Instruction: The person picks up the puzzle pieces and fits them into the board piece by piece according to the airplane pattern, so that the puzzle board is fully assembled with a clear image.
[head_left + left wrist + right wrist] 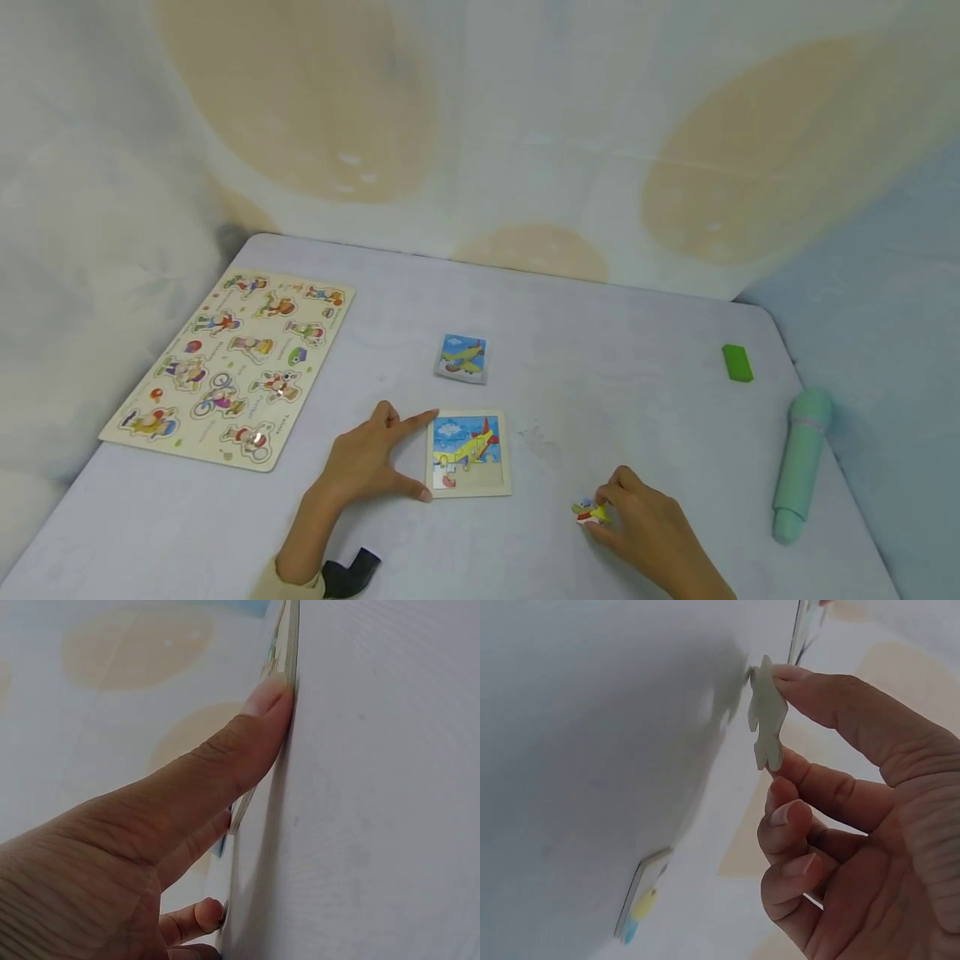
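Observation:
My left hand [367,457] lies beside a small wooden puzzle tray [507,467], its straight thumb and index finger touching the two left corners. In the tray, an airplane jigsaw [472,442] fills the upper part, and bare wood shows at lower right. The left wrist view has the thumb [225,757] against the tray's edge. To the right of the tray, my right hand [645,525] pinches a colourful jigsaw piece [588,510] between thumb and index finger. Its pale wooden side [768,712] faces the right wrist camera; the other fingers are curled inward.
A card with an airplane picture [462,358] lies behind the tray. A large figure puzzle board [240,367] is at the left, a green block [737,363] and a mint microphone-shaped thing [802,467] at the right. A black object [351,573] is by the left wrist.

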### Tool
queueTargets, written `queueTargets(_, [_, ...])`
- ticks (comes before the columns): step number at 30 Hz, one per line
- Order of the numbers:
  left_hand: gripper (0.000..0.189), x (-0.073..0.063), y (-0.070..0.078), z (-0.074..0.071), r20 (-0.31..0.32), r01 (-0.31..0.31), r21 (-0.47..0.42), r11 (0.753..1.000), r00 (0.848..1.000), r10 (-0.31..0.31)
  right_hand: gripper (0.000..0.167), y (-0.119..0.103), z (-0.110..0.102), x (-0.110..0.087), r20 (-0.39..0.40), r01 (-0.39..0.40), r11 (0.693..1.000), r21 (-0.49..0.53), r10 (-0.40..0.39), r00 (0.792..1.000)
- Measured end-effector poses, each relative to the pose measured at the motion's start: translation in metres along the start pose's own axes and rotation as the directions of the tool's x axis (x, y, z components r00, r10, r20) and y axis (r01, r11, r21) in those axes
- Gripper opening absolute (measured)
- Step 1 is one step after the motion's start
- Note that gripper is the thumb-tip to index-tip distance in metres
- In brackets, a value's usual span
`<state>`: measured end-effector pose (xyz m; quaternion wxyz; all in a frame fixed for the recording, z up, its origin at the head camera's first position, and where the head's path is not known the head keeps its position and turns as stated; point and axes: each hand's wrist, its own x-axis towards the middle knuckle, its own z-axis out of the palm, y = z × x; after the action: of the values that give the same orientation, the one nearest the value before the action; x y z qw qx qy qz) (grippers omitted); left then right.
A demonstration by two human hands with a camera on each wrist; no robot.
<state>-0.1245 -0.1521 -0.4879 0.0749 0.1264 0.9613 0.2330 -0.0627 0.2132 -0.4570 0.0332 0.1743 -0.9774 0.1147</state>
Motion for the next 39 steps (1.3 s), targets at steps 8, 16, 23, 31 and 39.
queueTargets(8, [0.103, 0.000, 0.000, 0.000, 0.007, 0.005, 0.002, 1.000, 1.000, -0.005, 0.024, 0.000, -0.005, -0.010, 0.045, 0.030, 0.980, 0.197, -0.040, 0.998])
queueTargets(16, [0.102, 0.000, -0.001, 0.001, -0.006, 0.002, -0.016, 1.000, 1.000, -0.002, 0.021, -0.023, -0.001, 0.021, 0.046, 0.105, 0.952, 0.288, -0.124, 0.991])
queueTargets(23, [0.102, 0.000, -0.001, 0.001, -0.008, -0.007, -0.005, 1.000, 1.000, 0.007, 0.022, -0.040, 0.009, 0.047, 0.046, 0.135, 0.928, 0.347, -0.161, 0.986])
queueTargets(31, [0.103, 0.001, -0.001, 0.001, -0.023, -0.018, 0.012, 1.000, 1.000, 0.018, 0.024, -0.059, 0.030, 0.078, 0.087, 0.173, 0.912, 0.372, -0.220, 0.972])
queueTargets(39, [0.103, 0.000, -0.001, -0.001, -0.014, -0.022, 0.008, 1.000, 1.000, 0.022, 0.024, -0.071, 0.036, 0.093, 0.103, 0.238, 0.908, 0.344, -0.289, 0.952])
